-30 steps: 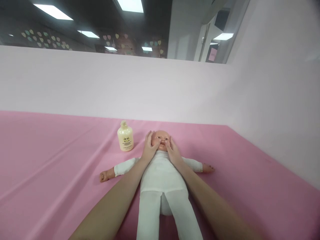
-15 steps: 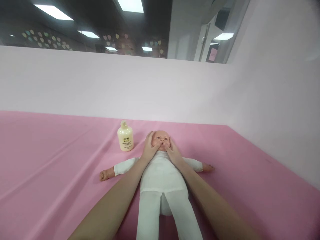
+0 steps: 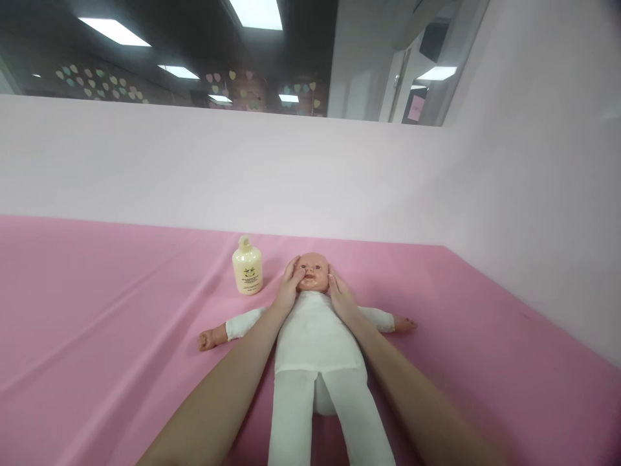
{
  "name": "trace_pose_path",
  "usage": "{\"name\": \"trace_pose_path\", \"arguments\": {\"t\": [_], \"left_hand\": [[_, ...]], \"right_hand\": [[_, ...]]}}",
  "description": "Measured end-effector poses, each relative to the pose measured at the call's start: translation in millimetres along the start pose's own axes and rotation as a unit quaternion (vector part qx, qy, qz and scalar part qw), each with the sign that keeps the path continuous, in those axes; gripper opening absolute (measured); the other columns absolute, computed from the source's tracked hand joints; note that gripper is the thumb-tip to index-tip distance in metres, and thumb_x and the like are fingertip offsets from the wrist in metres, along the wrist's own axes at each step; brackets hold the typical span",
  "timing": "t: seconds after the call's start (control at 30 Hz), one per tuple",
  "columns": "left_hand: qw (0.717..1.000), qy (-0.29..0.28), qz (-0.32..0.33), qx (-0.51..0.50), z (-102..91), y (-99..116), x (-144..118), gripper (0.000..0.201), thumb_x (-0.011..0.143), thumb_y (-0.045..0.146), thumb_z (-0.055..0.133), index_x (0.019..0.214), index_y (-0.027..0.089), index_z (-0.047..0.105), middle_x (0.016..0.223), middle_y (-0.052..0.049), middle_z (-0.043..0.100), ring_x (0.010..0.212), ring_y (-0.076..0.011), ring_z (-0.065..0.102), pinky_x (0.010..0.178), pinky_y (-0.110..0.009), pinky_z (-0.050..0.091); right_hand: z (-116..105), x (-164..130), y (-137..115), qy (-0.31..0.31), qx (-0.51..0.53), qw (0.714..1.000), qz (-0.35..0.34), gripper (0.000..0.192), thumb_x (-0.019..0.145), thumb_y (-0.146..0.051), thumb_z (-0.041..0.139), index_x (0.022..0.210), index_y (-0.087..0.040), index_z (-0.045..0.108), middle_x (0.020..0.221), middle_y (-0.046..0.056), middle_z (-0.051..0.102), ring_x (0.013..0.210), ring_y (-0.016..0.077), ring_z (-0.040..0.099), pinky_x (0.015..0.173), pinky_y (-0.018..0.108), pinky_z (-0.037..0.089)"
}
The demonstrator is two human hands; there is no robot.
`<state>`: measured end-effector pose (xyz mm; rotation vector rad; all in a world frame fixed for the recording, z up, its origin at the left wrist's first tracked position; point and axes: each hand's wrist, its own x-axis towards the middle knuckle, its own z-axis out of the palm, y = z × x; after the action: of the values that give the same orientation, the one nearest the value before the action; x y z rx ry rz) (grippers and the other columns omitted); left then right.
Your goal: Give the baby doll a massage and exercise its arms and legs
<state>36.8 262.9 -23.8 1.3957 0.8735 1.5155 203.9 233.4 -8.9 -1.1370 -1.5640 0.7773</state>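
bottle: a pale cream bottle (image 3: 247,266) with a rounded cap and a small printed label stands upright on the pink sheet, toward the back, near the middle.
sheet: a pink sheet (image 3: 97,323) covers the whole surface, with long shallow creases running across its left part.
back panel: a pale pink panel (image 3: 194,168) rises straight from the far edge of the sheet.
side panel: a second pale panel (image 3: 543,194) closes the right side and meets the back panel in a corner.
ceiling: dark, with bright rectangular light panels (image 3: 255,11).
far wall: small pastel heart shapes (image 3: 87,79) in scattered clusters above the back panel.
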Motion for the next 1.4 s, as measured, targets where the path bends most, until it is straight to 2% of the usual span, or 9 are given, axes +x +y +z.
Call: {"name": "trace_pose_path", "arguments": {"t": [0.23,0.37,0.5,0.7,0.83,0.97,1.13,1.27,1.4], "left_hand": [[0.997,-0.018,0.023,0.071,0.0,2.1,-0.8,0.061,0.088,0.048,0.052,0.142,0.025,0.035,0.151,-0.006,0.033,0.139,-0.022,0.03,0.114,-0.038,0.027],[0.978,0.005,0.1,0.181,2.1,5.4,-5.1,0.074,0.08,0.044,0.065,0.143,0.023,0.032,0.151,-0.009,0.031,0.14,-0.023,0.028,0.116,-0.039,0.023],[0.958,0.001,0.153,0.244,3.8,11.0,-9.5,0.058,0.089,0.043,0.052,0.142,0.024,0.035,0.153,-0.007,0.026,0.142,-0.0209,0.023,0.118,-0.039,0.018],[0.974,0.006,0.109,0.199,-1.4,8.7,-4.9,0.048,0.098,0.046,0.027,0.139,0.025,0.042,0.152,-0.003,0.032,0.142,-0.0165,0.025,0.119,-0.037,0.018],[0.989,0.048,0.025,0.141,-5.4,4.0,-1.4,0.053,0.097,0.05,0.025,0.139,0.022,0.042,0.148,-0.005,0.038,0.139,-0.0168,0.032,0.117,-0.037,0.022],[0.981,0.006,0.068,0.182,-3.7,2.7,-3.9,0.063,0.09,0.051,0.046,0.144,0.021,0.034,0.153,-0.006,0.029,0.142,-0.0201,0.024,0.119,-0.037,0.018],[0.968,0.002,0.107,0.226,0.1,0.9,-5.7,0.085,0.078,0.047,0.066,0.147,0.019,0.026,0.155,-0.009,0.023,0.143,-0.0244,0.021,0.119,-0.04,0.017],[0.979,0.01,0.089,0.185,0.5,1.4,-4.8,0.064,0.088,0.049,0.052,0.144,0.023,0.034,0.154,-0.006,0.027,0.143,-0.0211,0.022,0.119,-0.038,0.016],[0.987,0.027,0.058,0.146,-1.7,1.6,-3.3,0.054,0.095,0.051,0.032,0.142,0.023,0.038,0.152,-0.004,0.031,0.142,-0.0171,0.025,0.119,-0.035,0.016]], "right_hand": [[-1.0,-2.6,-3.4,-0.069,0.064,0.992,0.082,0.103,0.076,-0.057,0.064,0.15,-0.021,0.003,0.155,0.006,0.022,0.14,0.0224,0.031,0.115,0.039,0.029],[-4.1,-2.5,-6.6,-0.061,0.058,0.995,0.048,0.089,0.079,-0.055,0.061,0.149,-0.021,0.018,0.149,0.006,0.035,0.136,0.0234,0.037,0.115,0.04,0.029],[-4.6,0.1,-1.1,-0.042,0.045,0.998,0.014,0.069,0.087,-0.057,0.048,0.145,-0.024,0.033,0.147,0.002,0.04,0.137,0.0208,0.036,0.116,0.04,0.025],[-1.5,1.9,8.1,-0.014,0.048,0.999,0.008,0.057,0.093,-0.058,0.03,0.141,-0.028,0.04,0.142,0.0,0.047,0.135,0.018,0.039,0.115,0.04,0.028],[-0.5,-1.7,2.9,-0.057,0.071,0.995,0.03,0.073,0.086,-0.057,0.05,0.147,-0.024,0.027,0.149,0.003,0.037,0.135,0.0199,0.039,0.114,0.038,0.029],[0.9,-4.8,-2.9,-0.089,0.112,0.988,0.061,0.101,0.075,-0.051,0.068,0.151,-0.024,0.007,0.148,0.006,0.037,0.129,0.0214,0.047,0.11,0.037,0.038],[-0.9,-5.8,-8.2,-0.055,0.062,0.997,-0.002,0.074,0.086,-0.057,0.05,0.148,-0.028,0.021,0.15,0.0,0.034,0.137,0.0186,0.036,0.116,0.037,0.026],[-2.1,-5.3,-7.5,-0.032,0.031,0.998,-0.037,0.061,0.093,-0.059,0.031,0.144,-0.028,0.033,0.15,-0.002,0.035,0.14,0.0151,0.029,0.119,0.036,0.018],[-1.9,-5.4,-6.1,-0.035,0.042,0.998,-0.014,0.063,0.092,-0.059,0.034,0.146,-0.025,0.03,0.15,-0.001,0.034,0.141,0.0148,0.028,0.119,0.035,0.018]]}}
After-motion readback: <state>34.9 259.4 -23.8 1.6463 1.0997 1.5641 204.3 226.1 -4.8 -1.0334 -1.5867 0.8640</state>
